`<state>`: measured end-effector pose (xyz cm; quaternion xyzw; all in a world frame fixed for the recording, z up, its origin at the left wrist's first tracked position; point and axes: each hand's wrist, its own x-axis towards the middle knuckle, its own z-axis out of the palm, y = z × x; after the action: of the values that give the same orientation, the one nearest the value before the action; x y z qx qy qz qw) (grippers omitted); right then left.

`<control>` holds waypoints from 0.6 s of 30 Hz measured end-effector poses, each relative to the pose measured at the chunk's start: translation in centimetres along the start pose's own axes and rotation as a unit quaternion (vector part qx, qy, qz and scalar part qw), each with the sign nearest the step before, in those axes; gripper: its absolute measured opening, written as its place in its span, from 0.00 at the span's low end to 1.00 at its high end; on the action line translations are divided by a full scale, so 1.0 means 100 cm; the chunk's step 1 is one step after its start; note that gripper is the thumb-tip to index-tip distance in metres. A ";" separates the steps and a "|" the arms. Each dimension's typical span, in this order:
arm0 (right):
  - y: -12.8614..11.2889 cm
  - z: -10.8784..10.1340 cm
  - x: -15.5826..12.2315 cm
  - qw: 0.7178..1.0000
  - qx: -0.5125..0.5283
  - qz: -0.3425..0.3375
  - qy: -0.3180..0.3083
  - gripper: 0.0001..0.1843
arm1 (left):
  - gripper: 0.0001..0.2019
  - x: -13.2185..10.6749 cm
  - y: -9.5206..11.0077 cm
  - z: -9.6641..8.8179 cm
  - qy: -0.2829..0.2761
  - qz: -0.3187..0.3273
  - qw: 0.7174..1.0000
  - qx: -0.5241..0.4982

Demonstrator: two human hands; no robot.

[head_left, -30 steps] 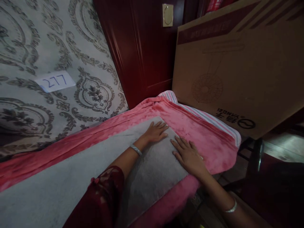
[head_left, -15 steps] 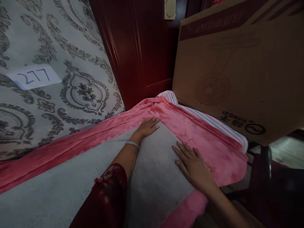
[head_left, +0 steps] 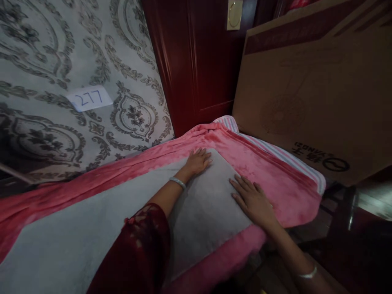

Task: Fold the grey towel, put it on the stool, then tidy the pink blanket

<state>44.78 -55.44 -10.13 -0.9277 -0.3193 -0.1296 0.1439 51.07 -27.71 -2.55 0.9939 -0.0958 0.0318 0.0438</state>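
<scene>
I see the pink blanket [head_left: 289, 185] spread widest, with a cardboard box [head_left: 324, 94] standing beyond its far edge. The gray cloth [head_left: 211, 216] lies flat on the blanket. I have the left hand [head_left: 198, 161] resting near the cloth's far corner and the right hand [head_left: 255, 202] across its right edge, both palms down, fingers extended, grasping nothing. A paper slip [head_left: 92, 98] reads 277, upper left.

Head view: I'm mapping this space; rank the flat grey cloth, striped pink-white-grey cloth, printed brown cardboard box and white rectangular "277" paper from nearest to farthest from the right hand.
From the right hand:
1. Grey cloth: partly beneath it.
2. Striped cloth: beyond, rightward.
3. Cardboard box: behind that cloth.
4. Paper: far left.
</scene>
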 end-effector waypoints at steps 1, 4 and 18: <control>0.000 -0.002 0.001 1.000 -0.002 0.002 0.001 0.28 | 0.28 -0.013 0.000 -0.002 -0.014 0.015 1.000 -0.012; -0.013 -0.010 0.002 1.000 -0.012 0.002 0.012 0.25 | 0.28 -0.052 -0.004 -0.006 -0.036 0.047 0.998 -0.021; -0.090 -0.010 -0.013 0.981 0.044 -0.169 -0.081 0.32 | 0.29 -0.063 -0.055 0.005 -0.049 -0.005 0.999 -0.007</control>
<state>38.00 -49.71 -7.96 -0.8604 -0.4877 -0.0629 0.1340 46.00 -21.24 -3.96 0.9944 -0.0934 -0.0179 0.0460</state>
